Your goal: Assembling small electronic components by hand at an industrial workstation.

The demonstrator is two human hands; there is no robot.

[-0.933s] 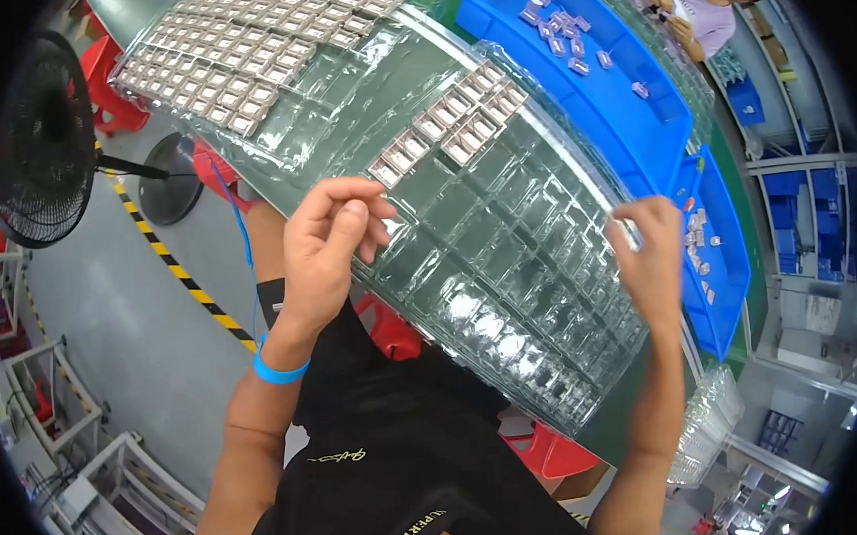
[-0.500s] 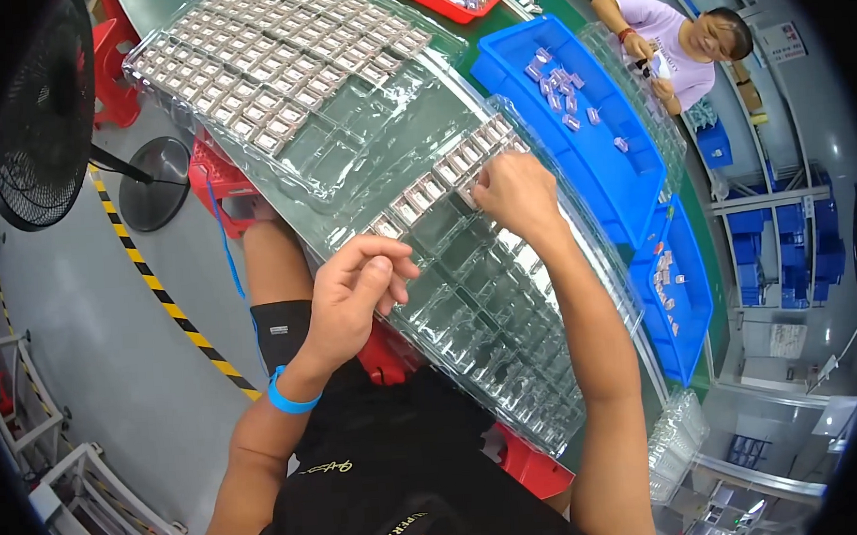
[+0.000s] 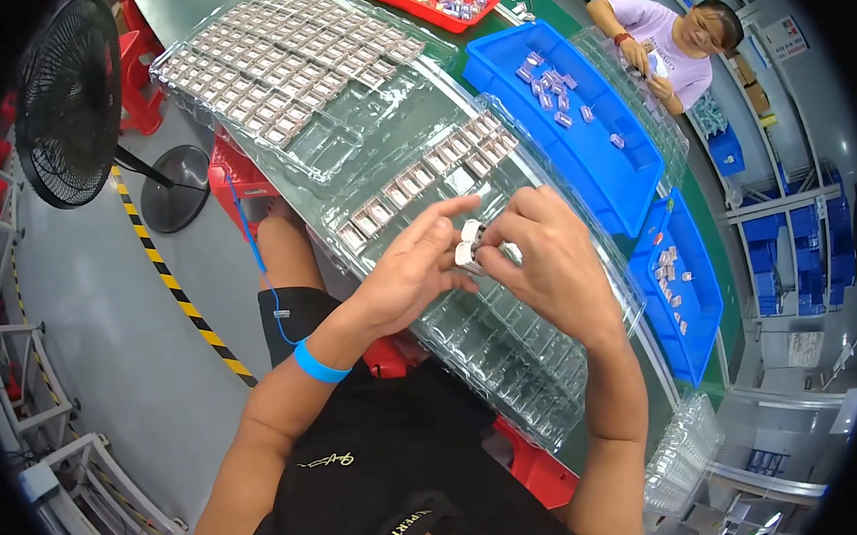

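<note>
My right hand (image 3: 552,251) pinches small white-faced parts (image 3: 467,244) between thumb and fingers, above a clear plastic tray (image 3: 510,336). Close on their left is my left hand (image 3: 414,263), its thumb and fingers apart; whether its fingertips touch the parts is hard to make out. Small rectangular framed parts (image 3: 407,185) sit in a line of pockets along the tray's far side, with a few in a second line. Many pockets closer to me hold no parts. Past it, another clear tray (image 3: 325,142) carries many similar framed parts (image 3: 272,58).
A large blue bin (image 3: 628,194) with loose small parts stands right of the trays, a smaller blue bin (image 3: 699,336) below it. At the far end is a red tray (image 3: 454,19). A co-worker (image 3: 669,47) sits across the table. A black fan (image 3: 69,102) stands left.
My right hand has lifted from the tray's row and come nearer, now with white parts in its fingers. My left hand has moved right to meet it and its fingers have opened out.
</note>
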